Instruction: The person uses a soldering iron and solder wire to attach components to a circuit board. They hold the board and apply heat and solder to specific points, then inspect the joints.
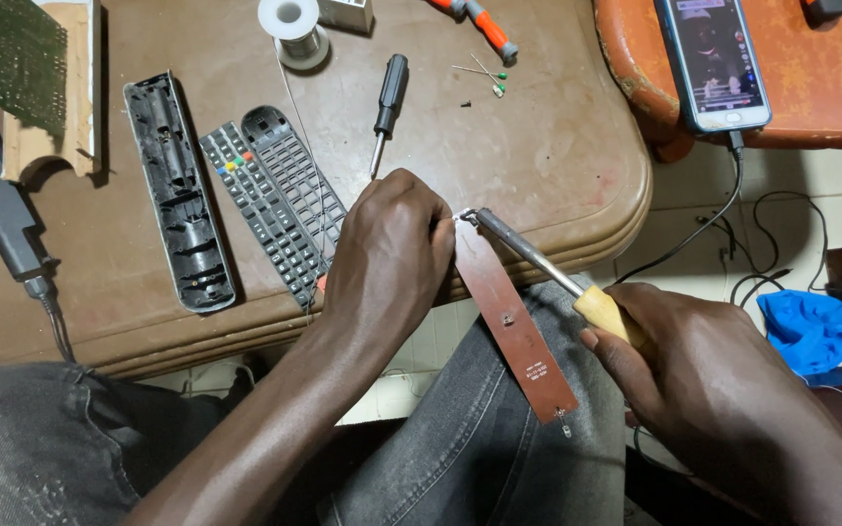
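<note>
Near, over the person's lap, the right hand (694, 360) is gripping a soldering iron (538, 261), while the left hand (392, 253) is pinching the far end of a brown circuit strip (514, 331) at the surface (557, 146) edge. The iron's tip is touching that end. Farther left, remote-control parts (265, 200) are lying beside a screwdriver (387, 107), with a solder spool (292, 29) beyond and a phone (711, 60) far right.

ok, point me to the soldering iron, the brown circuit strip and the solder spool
soldering iron (523, 248), head view, on its metal shaft
brown circuit strip (511, 326), head view, mid-length of the board
solder spool (292, 29), head view, on its top flange, far side of the table
</note>
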